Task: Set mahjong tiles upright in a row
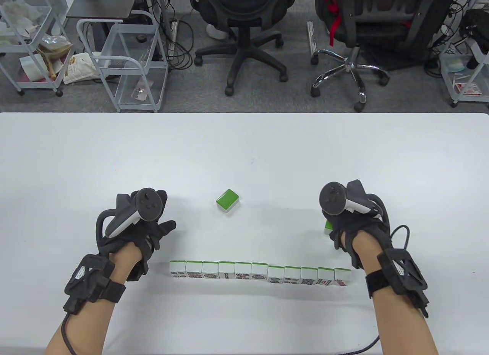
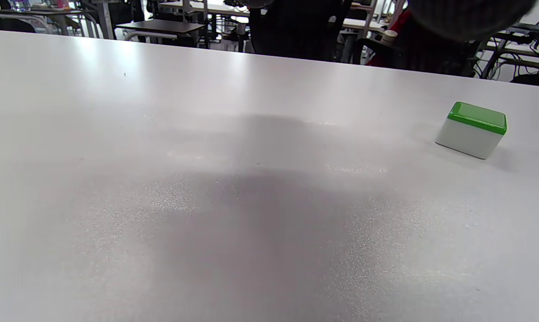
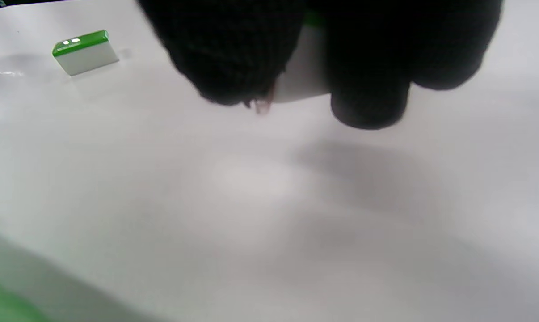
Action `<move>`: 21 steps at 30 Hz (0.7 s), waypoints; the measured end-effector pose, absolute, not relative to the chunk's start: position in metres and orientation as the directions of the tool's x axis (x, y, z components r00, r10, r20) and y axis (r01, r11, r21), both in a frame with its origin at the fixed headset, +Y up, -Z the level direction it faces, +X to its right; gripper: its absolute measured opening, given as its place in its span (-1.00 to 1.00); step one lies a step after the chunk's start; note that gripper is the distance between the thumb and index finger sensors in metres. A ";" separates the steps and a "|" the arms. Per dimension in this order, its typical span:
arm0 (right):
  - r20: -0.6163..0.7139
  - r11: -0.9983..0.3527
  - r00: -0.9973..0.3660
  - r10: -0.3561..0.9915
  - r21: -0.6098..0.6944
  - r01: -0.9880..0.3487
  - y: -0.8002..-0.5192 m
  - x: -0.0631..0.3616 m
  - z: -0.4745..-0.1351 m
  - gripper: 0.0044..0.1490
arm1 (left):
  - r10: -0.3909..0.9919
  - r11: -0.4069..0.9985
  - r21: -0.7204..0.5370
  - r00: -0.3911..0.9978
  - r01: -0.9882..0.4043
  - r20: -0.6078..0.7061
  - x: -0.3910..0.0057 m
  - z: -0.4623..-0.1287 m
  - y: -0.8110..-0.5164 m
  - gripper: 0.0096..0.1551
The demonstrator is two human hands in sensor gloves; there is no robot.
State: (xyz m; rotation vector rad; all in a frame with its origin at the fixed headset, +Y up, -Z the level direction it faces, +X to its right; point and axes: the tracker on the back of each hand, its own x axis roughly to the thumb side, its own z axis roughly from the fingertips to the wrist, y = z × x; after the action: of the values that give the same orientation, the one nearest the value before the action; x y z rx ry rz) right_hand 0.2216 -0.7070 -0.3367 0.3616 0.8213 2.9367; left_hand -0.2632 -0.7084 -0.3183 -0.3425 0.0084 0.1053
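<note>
A row of several green-backed mahjong tiles (image 1: pixel 259 273) stands upright near the table's front, faces toward me. One loose tile (image 1: pixel 227 200) lies green side up beyond the row; it also shows in the left wrist view (image 2: pixel 473 129) and the right wrist view (image 3: pixel 85 52). My right hand (image 1: pixel 338 227) is just beyond the row's right end and holds a tile (image 1: pixel 327 227) between gloved fingers (image 3: pixel 368 80); its white body (image 3: pixel 301 76) shows between them, close above the table. My left hand (image 1: pixel 153 232) hovers left of the row, fingers spread and empty.
The white table (image 1: pixel 244 148) stretches far beyond the tiles. Office chairs (image 1: pixel 244 34) and wire carts (image 1: pixel 126 60) stand on the floor past its far edge.
</note>
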 end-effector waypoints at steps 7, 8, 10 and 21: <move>0.079 -0.638 -0.987 0.142 0.770 -0.030 -0.720 0.267 -0.304 0.02 | 0.101 0.935 -0.339 0.994 -0.105 -0.028 -0.263 -0.317 -0.708 0.05; 0.064 -0.612 -0.986 0.156 0.790 -0.046 -0.722 0.269 -0.301 0.02 | 0.101 0.935 -0.340 0.995 -0.104 -0.028 -0.263 -0.317 -0.708 0.05; 0.051 -0.575 -0.976 0.211 0.814 -0.082 -0.730 0.272 -0.296 0.01 | 0.096 0.934 -0.344 0.995 -0.099 -0.027 -0.263 -0.316 -0.708 0.05; 0.036 -0.521 -0.947 0.318 0.841 -0.144 -0.740 0.270 -0.295 -0.07 | 0.090 0.931 -0.353 0.995 -0.095 -0.030 -0.263 -0.314 -0.709 0.05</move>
State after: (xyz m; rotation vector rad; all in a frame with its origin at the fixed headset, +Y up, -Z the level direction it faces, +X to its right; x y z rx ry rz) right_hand 0.2697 -0.7403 -0.2951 0.2692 1.3657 2.5148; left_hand -0.2629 -0.7095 -0.3140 -0.3615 0.0134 0.0949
